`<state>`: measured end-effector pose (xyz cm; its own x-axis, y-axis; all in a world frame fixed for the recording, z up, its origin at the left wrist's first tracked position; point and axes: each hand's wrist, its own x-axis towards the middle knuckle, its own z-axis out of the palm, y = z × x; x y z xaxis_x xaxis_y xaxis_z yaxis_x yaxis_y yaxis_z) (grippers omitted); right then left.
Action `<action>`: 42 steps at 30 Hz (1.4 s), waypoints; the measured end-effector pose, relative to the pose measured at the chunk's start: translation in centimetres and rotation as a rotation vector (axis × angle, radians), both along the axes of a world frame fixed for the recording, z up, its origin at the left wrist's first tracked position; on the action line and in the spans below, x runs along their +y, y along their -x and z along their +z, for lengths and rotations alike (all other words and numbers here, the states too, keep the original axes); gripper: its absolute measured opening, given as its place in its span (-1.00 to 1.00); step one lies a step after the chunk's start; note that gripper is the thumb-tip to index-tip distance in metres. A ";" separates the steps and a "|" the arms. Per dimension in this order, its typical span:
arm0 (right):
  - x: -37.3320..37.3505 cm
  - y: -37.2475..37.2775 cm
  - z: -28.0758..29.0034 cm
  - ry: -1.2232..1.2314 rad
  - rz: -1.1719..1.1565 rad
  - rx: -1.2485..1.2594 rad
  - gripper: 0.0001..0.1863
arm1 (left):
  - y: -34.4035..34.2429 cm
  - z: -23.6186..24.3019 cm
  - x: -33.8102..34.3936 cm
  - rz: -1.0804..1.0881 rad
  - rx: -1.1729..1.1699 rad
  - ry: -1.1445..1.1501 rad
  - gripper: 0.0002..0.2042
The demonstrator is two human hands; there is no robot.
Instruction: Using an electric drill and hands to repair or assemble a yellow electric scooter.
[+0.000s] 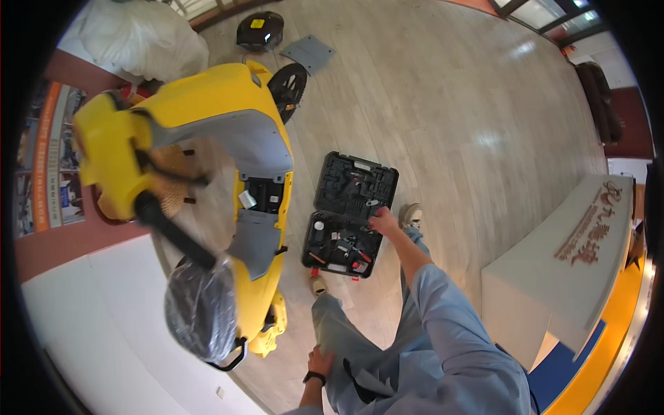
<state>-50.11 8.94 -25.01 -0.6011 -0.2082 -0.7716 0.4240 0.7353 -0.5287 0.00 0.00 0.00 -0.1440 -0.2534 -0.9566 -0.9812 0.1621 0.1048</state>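
Note:
My right hand point(382, 220) is at the right side of an opened black tool case point(391, 238) on the floor, near the hinge line. Its fingers look bent together, and whatever they may hold is too small to make out. Just beyond them shows a small silvery metal piece point(373, 203). In the case's near half lie a white round item point(319, 225), a red-handled tool point(364, 256) and several other small tools. My left hand point(319, 362), below a dark wristband, rests flat on my left thigh with nothing in it.
A yellow scooter point(200, 93) stands left, its floor compartment point(264, 196) uncovered and a plastic-wrapped seat point(200, 304) near me. A grey panel point(309, 54) and a dark rounded box point(261, 31) lie on the far floor. A white counter point(532, 277) stands right.

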 end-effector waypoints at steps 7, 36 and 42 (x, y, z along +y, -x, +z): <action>1.6 13.9 -7.4 -0.185 0.371 0.205 -0.51 | 9.5 -7.6 18.6 0.260 -0.181 -0.052 -0.09; -0.6 18.4 -28.3 -0.223 0.764 -0.034 -0.48 | 20.6 -10.5 25.2 0.125 -0.590 -0.130 -0.04; 0.2 16.2 -21.0 -0.002 0.281 -0.464 -0.57 | 18.9 -11.6 21.8 0.193 -0.523 -0.049 -0.12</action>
